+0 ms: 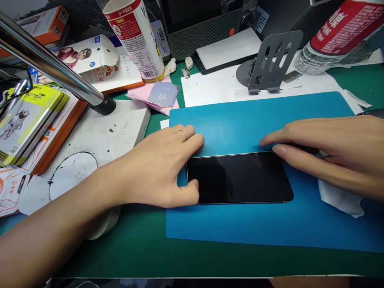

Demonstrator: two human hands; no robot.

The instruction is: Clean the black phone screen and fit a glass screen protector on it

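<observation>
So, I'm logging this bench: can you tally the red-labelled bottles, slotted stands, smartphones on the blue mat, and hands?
Red-labelled bottles: 2 (left bottle, right bottle)
Slotted stand: 1
Smartphone: 1
Hands: 2 (left hand, right hand)
Total: 6

– What's the furniture?
– A green table point(144, 256); on its left, a shiny metal pole point(54, 56) rises from a white base point(123, 120).
– And behind?
– A dark, mottled surface point(84, 18), top left.
</observation>
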